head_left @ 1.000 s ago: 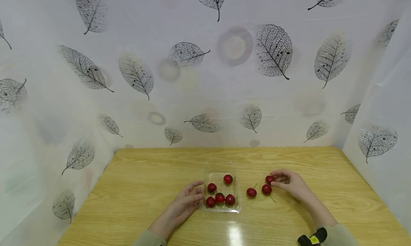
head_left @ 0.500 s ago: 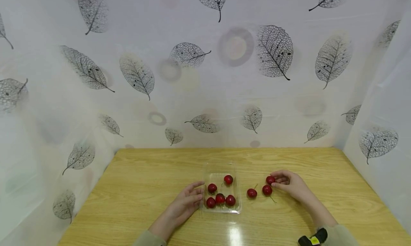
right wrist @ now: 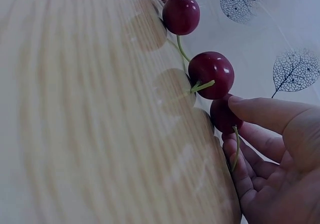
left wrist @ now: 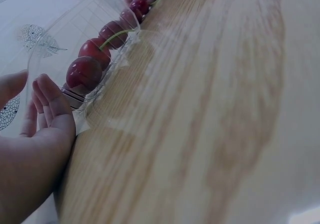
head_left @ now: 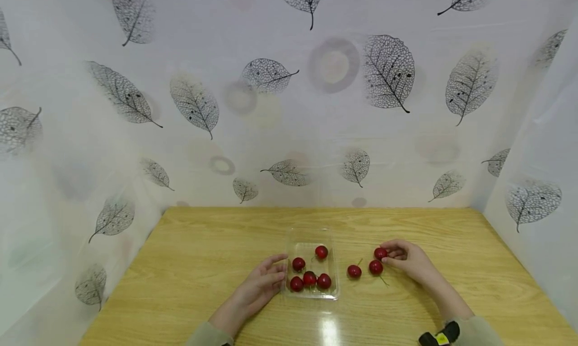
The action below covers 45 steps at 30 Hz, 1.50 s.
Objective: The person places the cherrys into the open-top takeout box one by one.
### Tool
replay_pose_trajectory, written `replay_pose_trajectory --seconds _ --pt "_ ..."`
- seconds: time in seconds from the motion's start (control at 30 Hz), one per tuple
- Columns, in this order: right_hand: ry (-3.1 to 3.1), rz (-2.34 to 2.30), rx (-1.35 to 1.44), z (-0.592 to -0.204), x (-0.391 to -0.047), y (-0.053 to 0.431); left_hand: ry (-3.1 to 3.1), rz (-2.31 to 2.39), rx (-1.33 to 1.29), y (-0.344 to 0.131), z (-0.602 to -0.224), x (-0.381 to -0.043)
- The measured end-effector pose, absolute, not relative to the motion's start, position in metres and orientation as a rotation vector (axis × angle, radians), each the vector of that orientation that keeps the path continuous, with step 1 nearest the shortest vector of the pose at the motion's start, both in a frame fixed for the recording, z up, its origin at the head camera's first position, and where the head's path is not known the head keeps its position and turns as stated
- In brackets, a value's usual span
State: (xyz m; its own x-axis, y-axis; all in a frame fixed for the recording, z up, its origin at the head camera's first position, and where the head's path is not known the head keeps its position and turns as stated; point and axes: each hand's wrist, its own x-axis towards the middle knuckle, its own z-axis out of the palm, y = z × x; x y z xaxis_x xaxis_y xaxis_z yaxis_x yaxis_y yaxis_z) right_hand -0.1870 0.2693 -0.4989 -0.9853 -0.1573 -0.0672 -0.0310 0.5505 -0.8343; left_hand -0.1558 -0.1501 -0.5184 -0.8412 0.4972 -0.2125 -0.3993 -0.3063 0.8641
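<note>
Where cherries (head_left: 323, 281) lie, the tray (head_left: 312, 295) points lengthwise ahead.

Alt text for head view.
The right hand pinches a round red cherry beside two more cherries on a yellow wooden table; the left hand is at the left edge of a clear plastic tray holding five cherries.

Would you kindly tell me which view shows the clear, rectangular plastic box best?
The head view: the clear, rectangular plastic box appears nearly whole from above, five round, dark-red cherries inside. The left wrist view shows one side close up; the right wrist view, barely an edge.
</note>
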Motion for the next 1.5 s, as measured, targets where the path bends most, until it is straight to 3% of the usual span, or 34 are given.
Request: replay_pose_trajectory --seconds 1.5 --pt "2.749 -1.401 -0.193 -0.483 -0.188 0.251 1.383 2.185 0.128 -0.149 -0.518 -0.155"
